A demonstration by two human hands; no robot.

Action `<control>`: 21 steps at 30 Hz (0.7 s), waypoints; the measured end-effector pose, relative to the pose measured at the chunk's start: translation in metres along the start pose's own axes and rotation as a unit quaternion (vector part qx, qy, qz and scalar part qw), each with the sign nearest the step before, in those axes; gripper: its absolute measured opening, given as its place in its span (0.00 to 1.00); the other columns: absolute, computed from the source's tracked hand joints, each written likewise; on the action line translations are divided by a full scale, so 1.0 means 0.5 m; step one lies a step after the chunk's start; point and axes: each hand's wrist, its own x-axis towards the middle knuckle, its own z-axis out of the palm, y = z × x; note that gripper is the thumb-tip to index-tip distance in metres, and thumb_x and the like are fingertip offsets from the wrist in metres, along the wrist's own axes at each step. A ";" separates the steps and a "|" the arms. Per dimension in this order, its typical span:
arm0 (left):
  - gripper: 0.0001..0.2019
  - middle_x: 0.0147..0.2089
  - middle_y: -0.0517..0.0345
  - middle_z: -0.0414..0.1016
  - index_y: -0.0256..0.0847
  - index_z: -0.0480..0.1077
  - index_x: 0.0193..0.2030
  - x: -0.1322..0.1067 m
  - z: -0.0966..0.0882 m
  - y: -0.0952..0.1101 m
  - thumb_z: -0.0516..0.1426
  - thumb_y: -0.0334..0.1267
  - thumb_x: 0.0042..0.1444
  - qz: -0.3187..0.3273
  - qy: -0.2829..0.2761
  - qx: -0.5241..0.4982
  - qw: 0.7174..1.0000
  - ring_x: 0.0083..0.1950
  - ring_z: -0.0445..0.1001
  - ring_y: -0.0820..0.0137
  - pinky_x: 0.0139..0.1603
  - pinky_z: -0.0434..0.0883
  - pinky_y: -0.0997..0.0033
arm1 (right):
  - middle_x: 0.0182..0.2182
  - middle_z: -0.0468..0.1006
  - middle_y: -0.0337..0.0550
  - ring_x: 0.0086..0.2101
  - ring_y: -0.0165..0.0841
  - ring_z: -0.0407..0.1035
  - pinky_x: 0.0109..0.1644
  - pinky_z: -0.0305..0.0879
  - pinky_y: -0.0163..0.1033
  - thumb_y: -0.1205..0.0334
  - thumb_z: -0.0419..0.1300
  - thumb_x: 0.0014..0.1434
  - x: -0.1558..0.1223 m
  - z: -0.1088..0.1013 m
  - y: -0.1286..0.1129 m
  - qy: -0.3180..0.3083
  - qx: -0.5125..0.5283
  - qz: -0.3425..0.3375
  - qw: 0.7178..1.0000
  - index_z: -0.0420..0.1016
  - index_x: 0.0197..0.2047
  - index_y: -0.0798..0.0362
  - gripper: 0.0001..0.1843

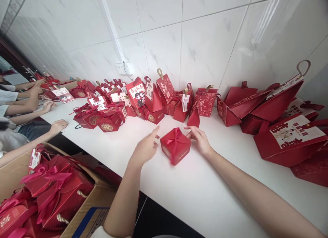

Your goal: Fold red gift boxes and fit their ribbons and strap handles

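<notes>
A small red gift box with a red ribbon bow on top stands on the white table in front of me. My left hand hovers just left of it, fingers stretched out with the index finger pointing up and right, holding nothing. My right hand lies at the box's right side, its fingers spread and touching the upper right corner.
Many red gift boxes and bags line the tiled wall, with larger ones at the right. A cardboard carton of red boxes stands low at the left. Other people's arms reach onto the table's far left.
</notes>
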 end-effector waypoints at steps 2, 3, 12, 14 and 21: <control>0.29 0.53 0.53 0.74 0.49 0.54 0.67 0.010 -0.005 0.003 0.49 0.31 0.59 -0.040 0.090 0.041 0.994 0.46 0.75 0.64 0.47 0.69 0.63 | 0.17 0.71 0.36 0.20 0.31 0.66 0.29 0.62 0.37 0.43 0.52 0.63 -0.001 -0.002 0.000 0.030 -0.013 -0.014 0.999 0.75 0.41 0.52 0.22; 0.26 0.53 0.53 0.74 0.48 0.57 0.65 0.014 -0.010 0.009 0.47 0.32 0.60 -0.048 0.123 0.051 0.990 0.45 0.75 0.65 0.47 0.69 0.63 | 0.14 0.68 0.34 0.18 0.30 0.62 0.26 0.60 0.36 0.43 0.52 0.63 -0.001 -0.004 0.000 0.050 -0.022 -0.018 0.998 0.76 0.39 0.53 0.22; 0.41 0.62 0.42 0.65 0.41 0.55 0.66 0.005 -0.027 0.143 0.54 0.64 0.50 0.061 -0.010 0.143 0.988 0.63 0.62 0.51 0.62 0.58 0.50 | 0.15 0.70 0.37 0.19 0.30 0.62 0.26 0.58 0.34 0.42 0.55 0.60 0.012 -0.033 0.020 0.141 -0.034 0.001 0.989 0.75 0.35 0.53 0.22; 0.50 0.62 0.38 0.63 0.38 0.54 0.66 0.017 -0.025 0.165 0.59 0.66 0.41 0.100 -0.078 0.187 0.974 0.65 0.58 0.48 0.66 0.49 0.43 | 0.16 0.71 0.38 0.20 0.30 0.63 0.27 0.59 0.35 0.42 0.56 0.59 0.014 -0.039 0.025 0.147 -0.036 0.006 0.989 0.75 0.34 0.54 0.22; 0.45 0.49 0.34 0.72 0.26 0.61 0.60 0.063 -0.008 0.204 0.65 0.54 0.38 0.090 -0.184 0.254 0.945 0.55 0.67 0.44 0.65 0.31 0.31 | 0.18 0.72 0.37 0.20 0.29 0.63 0.27 0.60 0.35 0.46 0.62 0.54 0.004 -0.050 0.031 0.157 -0.050 0.032 0.986 0.76 0.34 0.54 0.18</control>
